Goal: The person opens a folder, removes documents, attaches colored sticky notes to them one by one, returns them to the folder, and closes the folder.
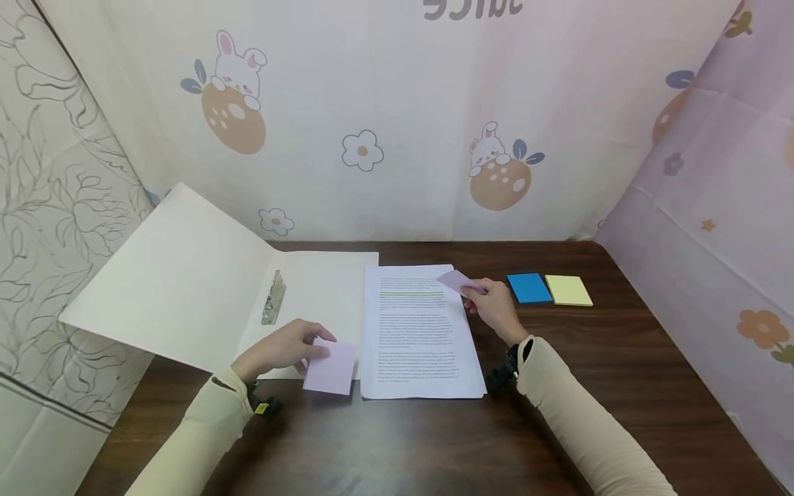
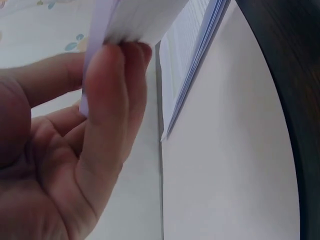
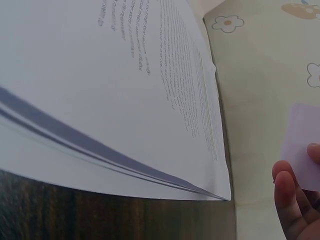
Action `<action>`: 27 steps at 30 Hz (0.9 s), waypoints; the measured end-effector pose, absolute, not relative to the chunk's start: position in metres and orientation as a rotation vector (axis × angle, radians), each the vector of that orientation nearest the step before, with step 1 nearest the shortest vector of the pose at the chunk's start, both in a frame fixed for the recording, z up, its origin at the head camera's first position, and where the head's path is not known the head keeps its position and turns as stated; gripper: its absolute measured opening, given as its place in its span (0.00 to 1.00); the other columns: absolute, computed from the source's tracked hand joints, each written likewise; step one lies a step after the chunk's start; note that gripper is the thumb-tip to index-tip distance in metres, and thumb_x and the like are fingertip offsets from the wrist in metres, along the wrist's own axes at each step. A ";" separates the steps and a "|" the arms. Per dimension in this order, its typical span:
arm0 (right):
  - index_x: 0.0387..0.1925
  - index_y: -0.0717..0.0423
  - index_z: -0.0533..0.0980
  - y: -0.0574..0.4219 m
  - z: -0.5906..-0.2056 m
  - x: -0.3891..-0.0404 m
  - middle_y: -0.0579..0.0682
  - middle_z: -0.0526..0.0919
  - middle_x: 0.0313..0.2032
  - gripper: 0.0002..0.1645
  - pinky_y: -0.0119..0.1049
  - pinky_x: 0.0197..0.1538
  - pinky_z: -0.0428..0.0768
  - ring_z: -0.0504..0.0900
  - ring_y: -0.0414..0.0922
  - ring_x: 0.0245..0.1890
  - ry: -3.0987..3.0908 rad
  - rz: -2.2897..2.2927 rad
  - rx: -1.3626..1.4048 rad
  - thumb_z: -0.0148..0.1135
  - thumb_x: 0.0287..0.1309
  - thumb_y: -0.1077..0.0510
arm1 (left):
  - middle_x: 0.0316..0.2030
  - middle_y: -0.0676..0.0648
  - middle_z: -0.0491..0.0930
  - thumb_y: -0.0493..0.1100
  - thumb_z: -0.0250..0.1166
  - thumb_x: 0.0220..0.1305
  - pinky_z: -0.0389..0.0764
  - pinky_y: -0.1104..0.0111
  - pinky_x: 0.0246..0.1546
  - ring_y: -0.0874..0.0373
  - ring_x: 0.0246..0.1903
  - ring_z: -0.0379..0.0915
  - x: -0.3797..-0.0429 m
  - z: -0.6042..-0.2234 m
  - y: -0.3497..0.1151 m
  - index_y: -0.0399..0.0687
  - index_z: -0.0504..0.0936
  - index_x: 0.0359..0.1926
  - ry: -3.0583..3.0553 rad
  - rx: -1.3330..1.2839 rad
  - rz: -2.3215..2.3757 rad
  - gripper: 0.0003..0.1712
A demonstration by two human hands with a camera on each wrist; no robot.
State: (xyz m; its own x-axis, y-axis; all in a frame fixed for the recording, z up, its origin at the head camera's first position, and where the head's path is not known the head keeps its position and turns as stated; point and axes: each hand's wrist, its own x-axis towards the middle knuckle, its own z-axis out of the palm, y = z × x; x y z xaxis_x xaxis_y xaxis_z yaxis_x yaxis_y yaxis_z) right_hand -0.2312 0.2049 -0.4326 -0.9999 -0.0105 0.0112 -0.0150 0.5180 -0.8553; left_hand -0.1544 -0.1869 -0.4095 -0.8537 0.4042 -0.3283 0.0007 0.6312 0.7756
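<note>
My left hand [image 1: 287, 346] pinches a pad of pale purple sticky notes [image 1: 331, 370] between thumb and fingers, close over the lower left edge of a stack of printed pages [image 1: 414, 344]. In the left wrist view, the thick layered edge of the pad [image 2: 142, 20] shows above the fingertips. Near the top right corner of the pages, my right hand [image 1: 494, 308] holds a single purple sticky note [image 1: 454, 279] that overlaps the margin. That note [image 3: 302, 135] is also visible in the right wrist view, gripped at its lower part. A green highlighted line [image 1: 411, 294] runs across the top page.
An open white folder [image 1: 316, 296] with a metal clip [image 1: 273, 297] lies left of the pages, partly under them, its cover [image 1: 174, 282] raised and slanting. Blue sticky notes [image 1: 528, 288] and yellow sticky notes [image 1: 568, 290] lie on the dark wooden table [image 1: 620, 358]. Patterned curtains [image 1: 409, 200] surround it.
</note>
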 end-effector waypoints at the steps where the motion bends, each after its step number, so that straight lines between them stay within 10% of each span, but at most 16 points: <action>1: 0.53 0.64 0.79 0.205 -0.433 -0.231 0.69 0.81 0.41 0.20 0.48 0.44 0.84 0.82 0.61 0.36 -2.731 1.542 0.029 0.59 0.66 0.55 | 0.33 0.42 0.76 0.38 0.65 0.63 0.84 0.63 0.26 0.55 0.30 0.77 -0.154 -0.409 -0.189 0.42 0.81 0.53 2.369 0.320 1.125 0.17; 27: 0.48 0.67 0.80 0.201 -0.442 -0.232 0.68 0.82 0.35 0.18 0.44 0.40 0.84 0.81 0.58 0.31 -2.740 1.527 0.056 0.61 0.64 0.55 | 0.29 0.46 0.80 0.36 0.64 0.61 0.77 0.69 0.19 0.59 0.21 0.75 -0.117 -0.421 -0.236 0.42 0.77 0.42 2.128 0.425 1.054 0.08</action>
State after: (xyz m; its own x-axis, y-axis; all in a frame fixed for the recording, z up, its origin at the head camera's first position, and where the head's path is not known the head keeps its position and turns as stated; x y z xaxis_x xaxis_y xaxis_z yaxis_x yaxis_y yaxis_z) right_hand -0.2323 0.2014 -0.4419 -0.9994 -0.0293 0.0210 -0.0332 0.5256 -0.8501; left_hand -0.1167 -0.2358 -0.4208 -0.6914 0.5625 -0.4533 -0.0196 0.6127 0.7901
